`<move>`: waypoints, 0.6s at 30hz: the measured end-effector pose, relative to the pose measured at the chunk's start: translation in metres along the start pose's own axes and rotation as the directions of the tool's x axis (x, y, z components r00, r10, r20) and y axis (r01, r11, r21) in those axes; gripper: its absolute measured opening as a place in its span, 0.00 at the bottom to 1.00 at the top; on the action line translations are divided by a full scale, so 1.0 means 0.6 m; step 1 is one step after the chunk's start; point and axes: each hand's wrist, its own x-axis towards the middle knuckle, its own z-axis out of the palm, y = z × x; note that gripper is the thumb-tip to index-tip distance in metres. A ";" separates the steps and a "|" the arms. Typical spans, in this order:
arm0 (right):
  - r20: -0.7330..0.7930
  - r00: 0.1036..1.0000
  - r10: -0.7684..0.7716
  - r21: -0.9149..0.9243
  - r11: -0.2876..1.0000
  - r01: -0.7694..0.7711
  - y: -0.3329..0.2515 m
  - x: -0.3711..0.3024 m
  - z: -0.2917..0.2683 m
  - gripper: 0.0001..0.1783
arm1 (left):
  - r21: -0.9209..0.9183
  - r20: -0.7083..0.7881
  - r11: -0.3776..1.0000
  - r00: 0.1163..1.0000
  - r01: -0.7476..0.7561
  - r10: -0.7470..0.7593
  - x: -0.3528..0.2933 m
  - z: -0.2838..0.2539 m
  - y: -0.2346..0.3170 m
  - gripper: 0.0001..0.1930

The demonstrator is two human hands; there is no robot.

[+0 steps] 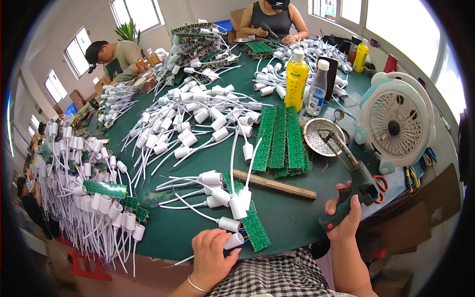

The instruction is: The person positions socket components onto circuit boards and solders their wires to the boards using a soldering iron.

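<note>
My left hand (213, 257) is at the table's near edge, thumb and fingers closed on a white plastic cylinder (234, 241). Thin wires link that cylinder to a narrow green circuit board (256, 227). More white cylinders with cords (238, 205) lie along this board, just beyond my fingers. My right hand (345, 213) is closed around the handle of a dark green soldering gun (363, 183), raised at the right. Its metal tip points away from me, over a round metal dish (324, 136). The gun partly hides the dish.
A wooden bar (274, 184) lies beyond the board, near stacked green circuit boards (279, 138). White corded cylinders (193, 114) heap mid-table; others hang off the left edge. A yellow bottle (297, 79), a clear bottle (317, 89) and a fan (396, 123) stand right. Two people work across the table.
</note>
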 end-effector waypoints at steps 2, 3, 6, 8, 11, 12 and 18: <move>-0.012 1.000 0.027 0.020 0.999 -0.026 0.008 0.007 -0.007 0.20 | 0.044 0.147 0.997 0.987 0.055 -0.061 -0.010 -0.009 -0.015 0.22; -0.072 0.996 0.052 0.039 0.998 -0.049 0.007 0.010 -0.008 0.20 | 0.018 0.129 0.999 0.991 0.033 -0.035 -0.011 -0.014 -0.017 0.22; -0.127 0.987 0.100 0.092 0.992 -0.089 0.009 0.007 -0.008 0.19 | 0.398 0.082 0.874 0.960 -0.277 0.267 0.011 -0.052 -0.002 0.16; -0.136 0.986 0.099 0.077 0.993 -0.089 0.010 0.005 -0.002 0.19 | 0.487 0.043 0.829 0.955 -0.277 0.294 0.038 -0.053 0.001 0.15; -0.132 0.988 0.081 0.065 0.995 -0.073 0.012 0.002 -0.010 0.20 | 0.393 -0.091 0.912 0.982 -0.117 0.166 0.083 -0.033 -0.009 0.20; -0.143 0.987 0.068 0.046 0.997 -0.062 0.011 0.001 -0.009 0.20 | 0.409 -0.101 0.905 0.980 -0.115 0.170 0.088 -0.028 -0.022 0.20; -0.151 0.987 0.060 0.052 0.997 -0.053 0.011 0.001 -0.007 0.21 | -0.062 -0.076 0.995 0.993 0.080 -0.085 0.120 -0.020 -0.094 0.10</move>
